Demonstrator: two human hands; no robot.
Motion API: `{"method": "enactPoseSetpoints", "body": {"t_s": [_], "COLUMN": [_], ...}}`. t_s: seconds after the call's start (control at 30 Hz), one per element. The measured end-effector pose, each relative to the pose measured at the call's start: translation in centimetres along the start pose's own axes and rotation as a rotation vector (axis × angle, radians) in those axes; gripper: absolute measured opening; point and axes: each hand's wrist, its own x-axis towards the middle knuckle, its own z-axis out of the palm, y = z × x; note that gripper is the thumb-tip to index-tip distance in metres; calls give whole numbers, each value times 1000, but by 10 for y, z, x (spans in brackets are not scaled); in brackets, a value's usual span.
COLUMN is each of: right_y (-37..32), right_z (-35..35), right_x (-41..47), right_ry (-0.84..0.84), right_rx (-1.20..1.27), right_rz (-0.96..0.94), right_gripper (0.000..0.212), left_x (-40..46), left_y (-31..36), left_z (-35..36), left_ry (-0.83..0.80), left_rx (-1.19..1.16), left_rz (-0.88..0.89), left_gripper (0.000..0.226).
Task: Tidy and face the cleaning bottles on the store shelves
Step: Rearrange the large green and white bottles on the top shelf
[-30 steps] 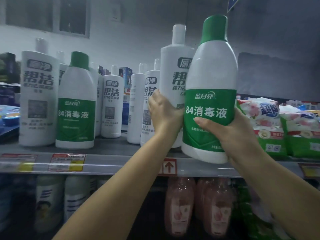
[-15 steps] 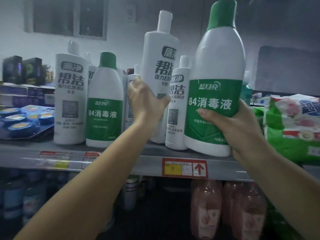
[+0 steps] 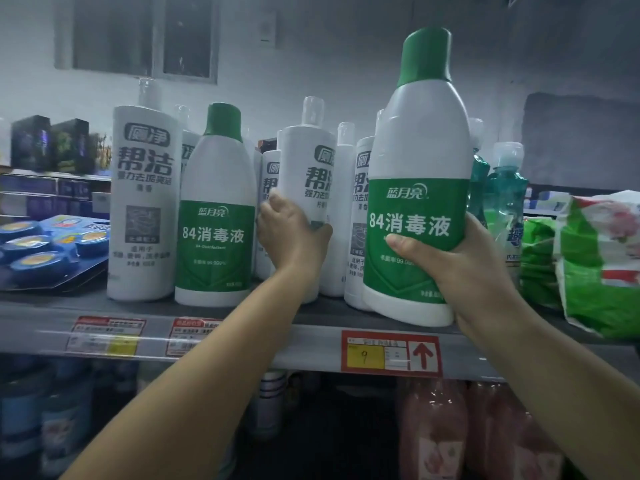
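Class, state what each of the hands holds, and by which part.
Left hand: white bottle, gripped around its lower body. Right hand: green-labelled bottle, gripped around its lower label.

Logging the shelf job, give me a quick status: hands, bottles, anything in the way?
Left hand grips a white cleaner bottle, label turned right. Right hand holds the green-capped 84 disinfectant bottle at the shelf edge, label front. White bottles crowd behind.

The green-capped bottle (image 3: 415,216) on the right looks like smooth plastic with a glossy printed label. The shelf (image 3: 311,344) edge looks like matt grey metal, its price tag (image 3: 391,353) paper behind clear film. The far-right bags (image 3: 602,261) are shiny plastic.
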Motion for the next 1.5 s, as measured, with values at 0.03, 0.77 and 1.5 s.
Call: {"method": "enactPoseSetpoints", "body": {"t_s": [0.03,0.77,1.5], "right_y": [4,51,61], "right_z": [0,-44,-44], "right_x": [1,17,20], "right_ry": [9,103,68], "right_rx": [-8,-3,-137], "right_rz": [5,38,38], "right_gripper": [39,34,46], "left_x": [2,26,-34], "left_y": [0,-11,52], "left_z": [1,14,-2], "left_ry": [-3,-1,-54], "left_rx": [-1,1,-172], "left_rz": [-16,-137,396], "left_gripper": [92,99,64]}}
